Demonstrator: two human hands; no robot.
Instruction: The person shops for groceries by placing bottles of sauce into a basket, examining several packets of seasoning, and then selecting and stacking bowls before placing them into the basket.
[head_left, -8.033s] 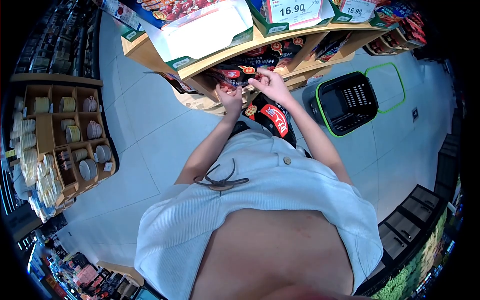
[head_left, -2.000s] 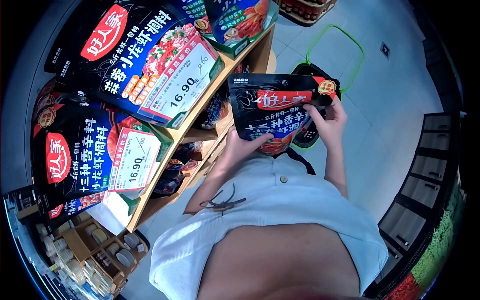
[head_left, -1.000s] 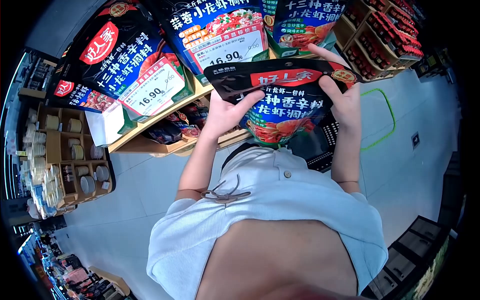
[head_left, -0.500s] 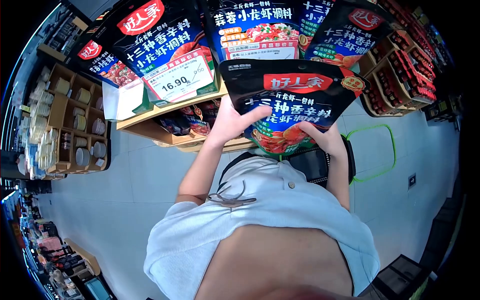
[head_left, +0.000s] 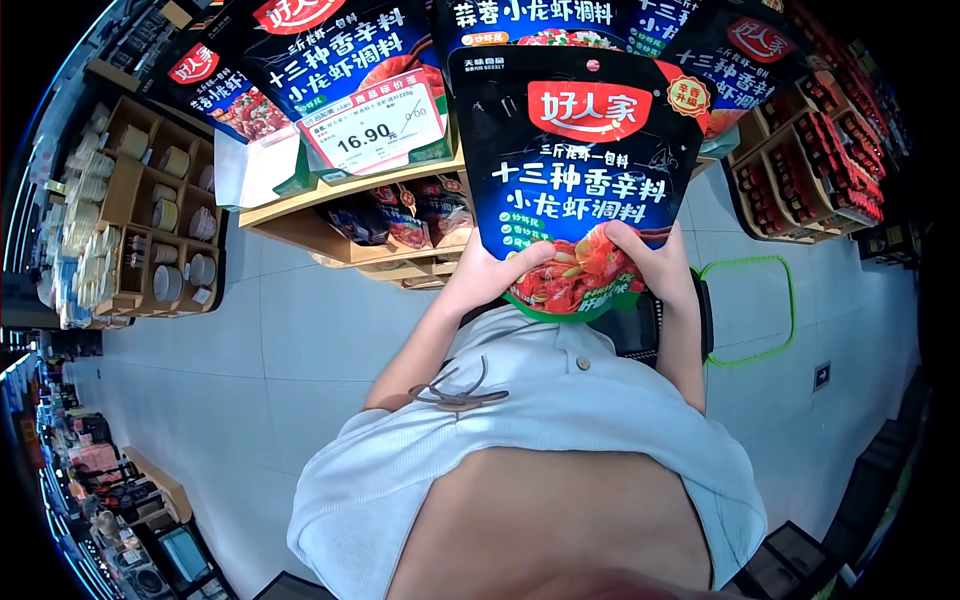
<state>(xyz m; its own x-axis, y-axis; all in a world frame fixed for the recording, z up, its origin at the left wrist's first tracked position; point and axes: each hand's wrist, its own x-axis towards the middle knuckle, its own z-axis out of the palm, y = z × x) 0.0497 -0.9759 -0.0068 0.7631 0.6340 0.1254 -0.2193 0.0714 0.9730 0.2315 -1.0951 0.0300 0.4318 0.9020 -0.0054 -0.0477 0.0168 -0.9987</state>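
A black and blue seasoning pouch with a red logo and a crayfish picture faces me, upright. My left hand grips its lower left edge, thumb on the front. At the lower right edge my right hand holds it the same way. The fingers of both hands are hidden behind the pouch. Beyond it, similar pouches stand on a wooden display, with a 16.90 price card in front of them.
More pouches lie on a lower wooden shelf. To the left stands a shelf unit with bowls; at the right, a rack of red packets. A green-rimmed basket is on the right, above the tiled floor.
The pouch has tilted up to face me more squarely, and its printed front shows fully. My left hand has moved down and slightly right, with its thumb lower on the pouch.
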